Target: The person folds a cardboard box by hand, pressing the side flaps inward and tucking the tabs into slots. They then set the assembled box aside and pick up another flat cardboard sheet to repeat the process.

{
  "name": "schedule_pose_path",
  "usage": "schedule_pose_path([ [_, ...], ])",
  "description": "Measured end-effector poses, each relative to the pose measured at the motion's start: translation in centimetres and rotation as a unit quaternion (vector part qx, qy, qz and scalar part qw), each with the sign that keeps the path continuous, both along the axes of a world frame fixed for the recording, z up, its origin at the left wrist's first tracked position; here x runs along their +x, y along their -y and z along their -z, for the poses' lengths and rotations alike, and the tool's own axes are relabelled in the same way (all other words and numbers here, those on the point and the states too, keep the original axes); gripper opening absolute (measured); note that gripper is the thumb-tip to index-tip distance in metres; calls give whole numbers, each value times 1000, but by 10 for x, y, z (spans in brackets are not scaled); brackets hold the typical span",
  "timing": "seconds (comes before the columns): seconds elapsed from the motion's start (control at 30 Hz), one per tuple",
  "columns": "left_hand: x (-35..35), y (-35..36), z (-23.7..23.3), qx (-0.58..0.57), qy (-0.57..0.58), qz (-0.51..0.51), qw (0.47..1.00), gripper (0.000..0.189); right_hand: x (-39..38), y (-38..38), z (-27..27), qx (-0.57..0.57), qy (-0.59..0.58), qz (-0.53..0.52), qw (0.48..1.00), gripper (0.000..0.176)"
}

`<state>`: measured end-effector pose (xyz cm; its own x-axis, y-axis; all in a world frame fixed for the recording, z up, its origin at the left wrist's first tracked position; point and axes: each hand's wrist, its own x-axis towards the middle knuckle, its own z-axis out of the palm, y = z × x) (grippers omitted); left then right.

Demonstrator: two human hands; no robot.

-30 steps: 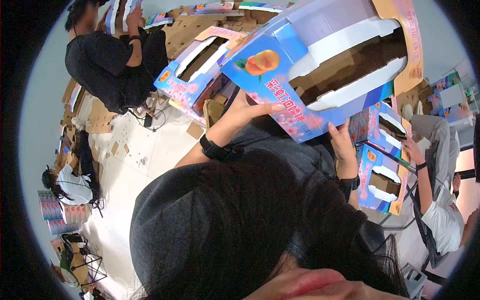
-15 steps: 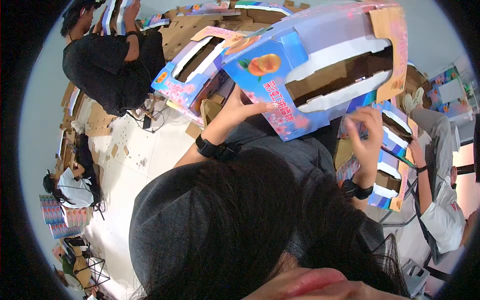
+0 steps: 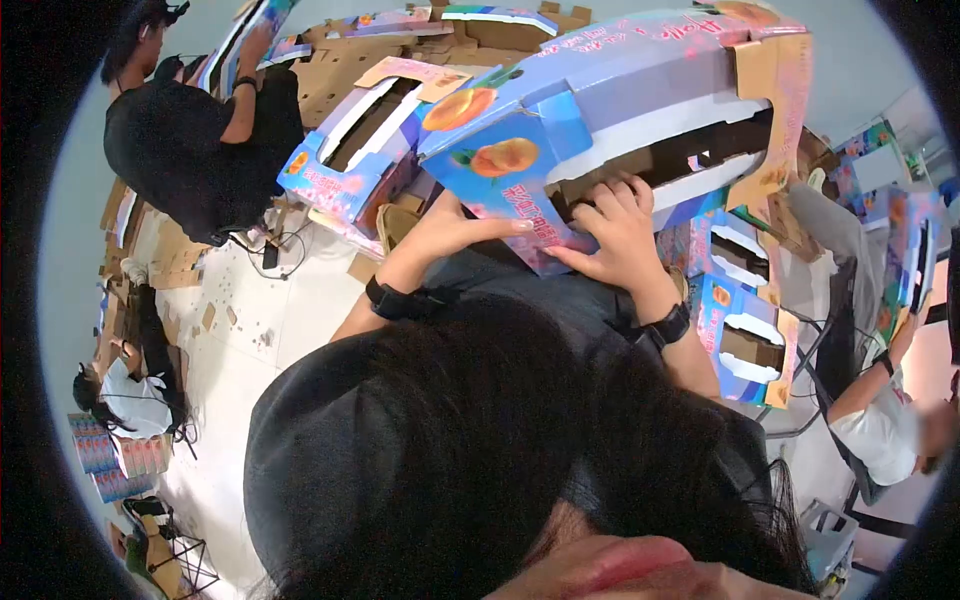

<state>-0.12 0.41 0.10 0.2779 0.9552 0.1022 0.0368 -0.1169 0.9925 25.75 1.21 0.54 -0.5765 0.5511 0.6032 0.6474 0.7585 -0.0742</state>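
A: State the hand positions.

B: Left hand: closed on the lower left of the printed fruit carton, thumb across the front panel, remaining fingers hidden. Right hand: fingers bent at the near edge of the long cut-out, thumb on the lower front panel. Whether it pinches the board cannot be told.

A: Change since the earlier frame?

B: The right hand was off the carton, raised at its right side; it now lies against the front. The left hand keeps its grasp.

A: Carton location?

B: Upper centre to upper right of the frame, tilted, cut-out facing the wearer.

A: Adjacent units?

B: One open-slotted carton left of the held unit; upper carton and lower carton at right.

A: Other persons?

B: The right-hand co-worker, previously reaching to the cartons at right, now holds a separate carton near the right edge. The upper-left co-worker holds a slotted carton.

A: Far zone?

B: Cardboard sheets at the top; a seated person and stacked cartons at lower left.
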Motion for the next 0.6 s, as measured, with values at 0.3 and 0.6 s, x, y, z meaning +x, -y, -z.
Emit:
schedule_pose_path([
  [0.3, 3, 2, -3, -41, 6, -18, 999, 59, -20, 18, 1, 60, 24, 46, 997, 54],
  [0.6, 4, -4, 3, -102, 66, -49, 991, 65, -38, 31, -9, -58, 43, 68, 995, 122],
])
